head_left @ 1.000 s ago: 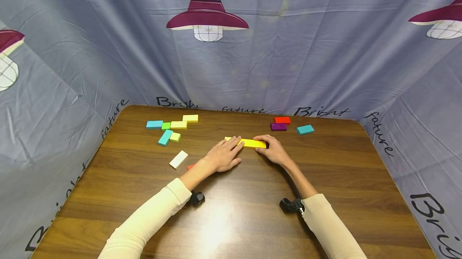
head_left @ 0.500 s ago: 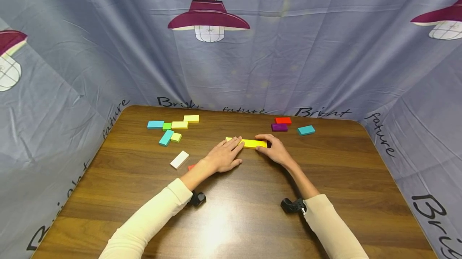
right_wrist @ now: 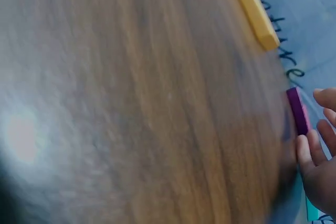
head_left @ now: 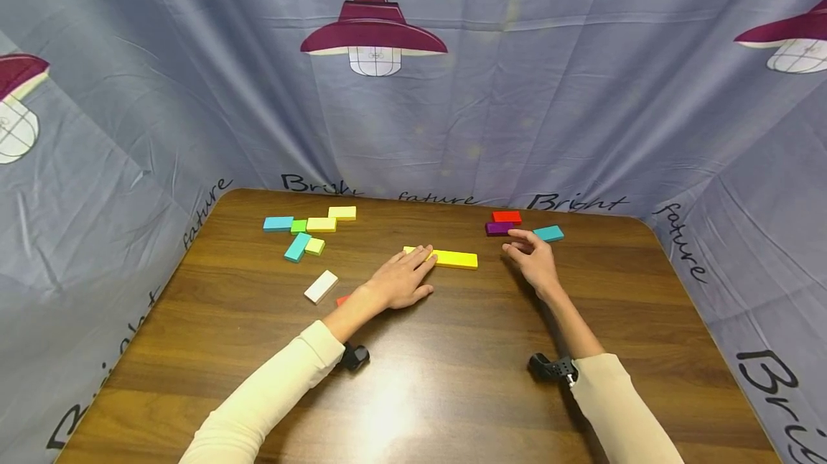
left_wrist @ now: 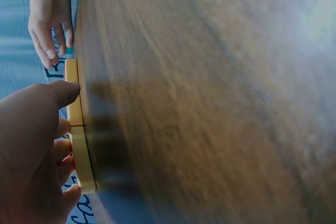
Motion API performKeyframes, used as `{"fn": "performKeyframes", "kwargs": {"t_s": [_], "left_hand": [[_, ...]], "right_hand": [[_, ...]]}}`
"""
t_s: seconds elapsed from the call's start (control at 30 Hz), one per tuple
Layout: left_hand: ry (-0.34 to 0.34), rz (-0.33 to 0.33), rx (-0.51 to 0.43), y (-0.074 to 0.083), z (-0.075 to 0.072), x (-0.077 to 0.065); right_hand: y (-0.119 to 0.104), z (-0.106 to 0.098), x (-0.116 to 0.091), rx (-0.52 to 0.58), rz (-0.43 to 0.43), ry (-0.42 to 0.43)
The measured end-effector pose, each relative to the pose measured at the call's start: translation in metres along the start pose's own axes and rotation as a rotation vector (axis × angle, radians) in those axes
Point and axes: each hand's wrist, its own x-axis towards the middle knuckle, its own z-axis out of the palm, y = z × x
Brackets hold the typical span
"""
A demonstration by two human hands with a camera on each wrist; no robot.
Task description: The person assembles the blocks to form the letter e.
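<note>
My left hand (head_left: 402, 281) lies over two yellow blocks set end to end, its fingers mostly straight on top. The bright yellow block (head_left: 457, 259) sticks out to the right of the fingers. Most of the paler yellow block (left_wrist: 84, 161) is under the hand in the head view; the left wrist view shows it against the other. My right hand (head_left: 535, 263) hovers to the right with thumb and fingers apart, holding nothing. Its fingertips are close to the purple block (head_left: 497, 229) and the teal block (head_left: 549, 234). A red block (head_left: 507, 217) sits behind the purple one.
Several blue, green and yellow blocks, among them a blue block (head_left: 278, 224) and a teal block (head_left: 298, 247), lie at the back left of the wooden table (head_left: 465, 363). A white block (head_left: 321, 286) and a partly hidden red block (head_left: 343, 300) lie beside the left forearm.
My right hand has let go of the right end of the bright yellow block and moved right, toward the purple and teal blocks. The left hand has stayed in place.
</note>
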Motion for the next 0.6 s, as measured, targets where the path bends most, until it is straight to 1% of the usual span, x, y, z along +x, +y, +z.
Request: {"fn": "performKeyframes", "kwargs": {"t_s": [0.2,0.37,0.47,0.6], "left_hand": [[0.002,0.009,-0.012,-0.001,-0.002,-0.001],[-0.005,0.004,-0.01,-0.001,-0.001,-0.002],[-0.005,0.002,0.0,-0.001,-0.001,-0.002],[-0.008,0.005,0.001,-0.002,-0.001,-0.001]], "right_hand": [[0.005,-0.001,0.015,-0.156,-0.005,0.006],[0.006,0.005,0.027,-0.286,-0.081,0.026],[0.005,0.007,0.032,-0.345,-0.122,0.034],[0.006,0.008,0.035,-0.381,-0.146,0.054]]}}
